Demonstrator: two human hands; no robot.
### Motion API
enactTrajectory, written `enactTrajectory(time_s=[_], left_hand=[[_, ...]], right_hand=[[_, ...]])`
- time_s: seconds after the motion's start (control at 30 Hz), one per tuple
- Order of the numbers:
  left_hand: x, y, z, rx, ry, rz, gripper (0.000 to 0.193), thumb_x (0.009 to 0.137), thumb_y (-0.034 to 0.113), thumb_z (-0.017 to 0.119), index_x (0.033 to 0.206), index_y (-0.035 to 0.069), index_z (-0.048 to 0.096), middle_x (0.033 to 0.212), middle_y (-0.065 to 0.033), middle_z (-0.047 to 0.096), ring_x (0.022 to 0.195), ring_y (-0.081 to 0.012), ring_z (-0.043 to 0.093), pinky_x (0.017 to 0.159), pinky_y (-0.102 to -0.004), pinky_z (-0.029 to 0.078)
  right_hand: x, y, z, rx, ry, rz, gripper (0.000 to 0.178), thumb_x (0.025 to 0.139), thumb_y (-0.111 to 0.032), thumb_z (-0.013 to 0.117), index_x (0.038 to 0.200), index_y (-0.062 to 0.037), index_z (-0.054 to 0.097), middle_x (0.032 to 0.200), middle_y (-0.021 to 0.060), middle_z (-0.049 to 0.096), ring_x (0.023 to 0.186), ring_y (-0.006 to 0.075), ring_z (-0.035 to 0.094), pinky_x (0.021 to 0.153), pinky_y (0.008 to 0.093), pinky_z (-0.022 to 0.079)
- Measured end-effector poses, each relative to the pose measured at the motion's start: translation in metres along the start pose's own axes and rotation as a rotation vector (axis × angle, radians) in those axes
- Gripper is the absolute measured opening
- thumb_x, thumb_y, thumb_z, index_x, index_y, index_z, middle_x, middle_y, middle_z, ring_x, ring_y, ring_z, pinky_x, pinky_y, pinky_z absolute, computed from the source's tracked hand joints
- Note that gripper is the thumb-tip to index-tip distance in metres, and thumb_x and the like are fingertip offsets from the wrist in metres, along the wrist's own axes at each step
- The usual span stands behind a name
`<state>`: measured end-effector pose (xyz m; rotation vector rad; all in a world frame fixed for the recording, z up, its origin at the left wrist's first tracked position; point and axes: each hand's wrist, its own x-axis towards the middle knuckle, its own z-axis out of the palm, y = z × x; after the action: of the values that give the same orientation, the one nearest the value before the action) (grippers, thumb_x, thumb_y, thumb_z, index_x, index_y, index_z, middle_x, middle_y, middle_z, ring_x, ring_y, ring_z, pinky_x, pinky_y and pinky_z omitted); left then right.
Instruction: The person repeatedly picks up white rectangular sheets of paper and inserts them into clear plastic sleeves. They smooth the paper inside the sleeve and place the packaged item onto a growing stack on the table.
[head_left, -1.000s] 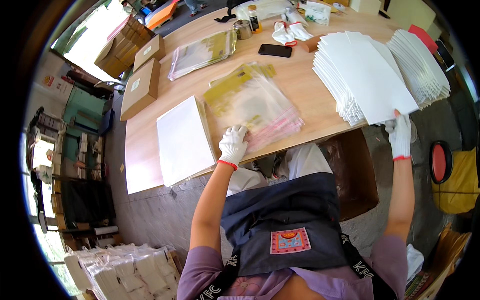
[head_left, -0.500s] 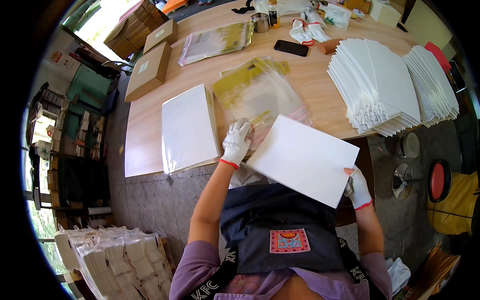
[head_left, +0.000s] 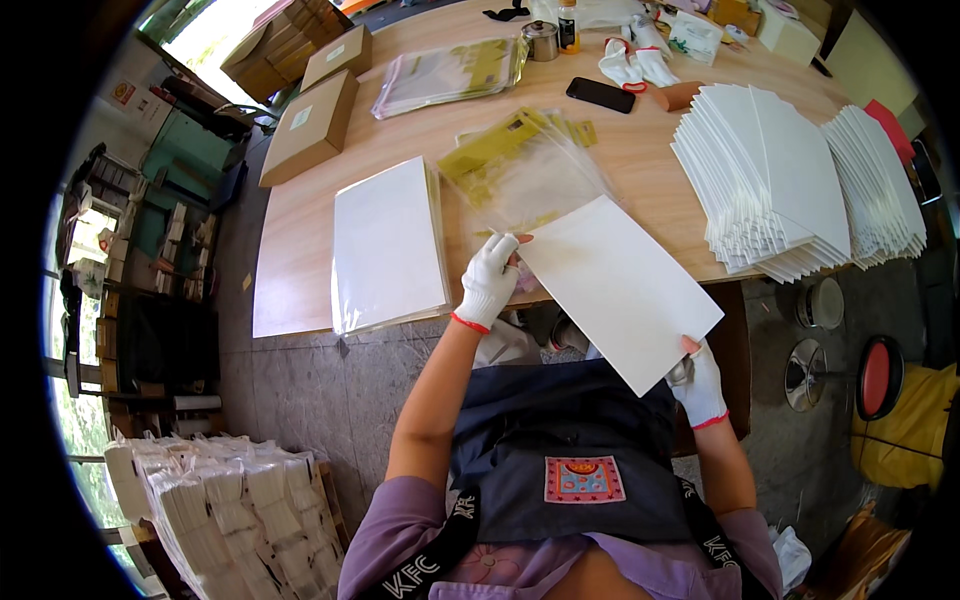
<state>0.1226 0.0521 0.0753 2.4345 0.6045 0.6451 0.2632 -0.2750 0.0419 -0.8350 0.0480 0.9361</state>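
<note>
A blank white board (head_left: 622, 295) is tilted over the table's near edge, above my lap. My right hand (head_left: 698, 383), in a white glove with bare fingertips and a red cuff, grips its near right edge. At the opposite corner my gloved left hand (head_left: 488, 278) is closed, the thumb against the board; its other fingertips are hidden. Clear plastic bags with yellow-green print (head_left: 530, 165) lie flat just beyond, partly covered by the board. To the left of my left hand is a stack of white boards in clear sleeves (head_left: 388, 245).
Fanned stacks of white boards (head_left: 765, 170) stand at the table's right. Farther back lie more clear bags (head_left: 450, 78), a black phone (head_left: 600, 94), spare gloves (head_left: 637, 68) and a metal pot (head_left: 540, 42). Cardboard boxes (head_left: 312, 125) sit back left; a white bundled pile (head_left: 240, 510) is on the floor.
The white board has turned and shifted away from me, bringing its left corner to my left hand. My right hand has moved slightly left with it. The view has also shifted slightly.
</note>
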Motion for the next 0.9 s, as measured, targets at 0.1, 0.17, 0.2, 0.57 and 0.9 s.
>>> enactTrajectory(time_s=[0.1,0.17,0.2,0.57,0.9], left_hand=[[-0.019,0.010,0.027,-0.189,0.377,-0.016,0.060,0.070,-0.015,0.049,0.125,0.010,0.050,0.099,-0.0124,0.054,0.086,-0.0230,0.061,0.068,-0.0292,0.052],[-0.029,0.021,0.057,-0.936,0.606,-0.350,0.073,0.079,-0.014,0.050,0.140,0.011,0.021,0.119,-0.0142,0.052,0.097,-0.0170,0.057,0.078,-0.0270,0.050],[-0.023,0.041,0.064,-1.043,0.677,-0.404,0.064,0.083,-0.007,0.050,0.139,0.009,0.025,0.118,-0.0139,0.052,0.098,-0.0182,0.057,0.079,-0.0280,0.050],[-0.068,0.010,0.143,-2.063,0.072,-0.833,0.051,0.094,0.045,0.037,0.121,0.004,0.049,0.112,-0.0123,0.058,0.099,-0.0269,0.057,0.081,-0.0382,0.050],[-0.111,0.040,0.131,-1.399,-0.018,-0.943,0.026,0.092,0.022,0.055,0.113,0.006,0.054,0.100,-0.0058,0.063,0.083,-0.0169,0.063,0.070,-0.0307,0.053]], right_hand=[[-0.005,0.005,0.010,-0.011,-0.032,0.019,0.052,0.086,-0.015,0.055,0.133,0.0003,0.036,0.124,0.0121,0.052,0.113,0.0228,0.054,0.095,0.0338,0.045],[-0.011,0.004,0.026,-0.036,-0.038,0.014,0.054,0.086,-0.015,0.056,0.134,0.0004,0.035,0.126,0.0117,0.051,0.115,0.0224,0.052,0.096,0.0329,0.044],[-0.017,0.002,0.036,-0.031,-0.046,0.014,0.056,0.087,-0.015,0.056,0.135,0.0005,0.033,0.126,0.0109,0.051,0.113,0.0209,0.053,0.095,0.0319,0.044],[-0.016,-0.004,0.037,-0.126,-0.130,0.169,0.034,0.092,-0.018,0.051,0.122,-0.0045,0.043,0.090,0.0119,0.061,0.064,0.0188,0.063,0.050,0.0297,0.051],[0.073,0.081,0.059,0.262,-0.090,0.090,0.041,0.095,-0.013,0.048,0.131,0.0000,0.034,0.128,0.0205,0.043,0.114,0.0326,0.050,0.101,0.0398,0.043]])
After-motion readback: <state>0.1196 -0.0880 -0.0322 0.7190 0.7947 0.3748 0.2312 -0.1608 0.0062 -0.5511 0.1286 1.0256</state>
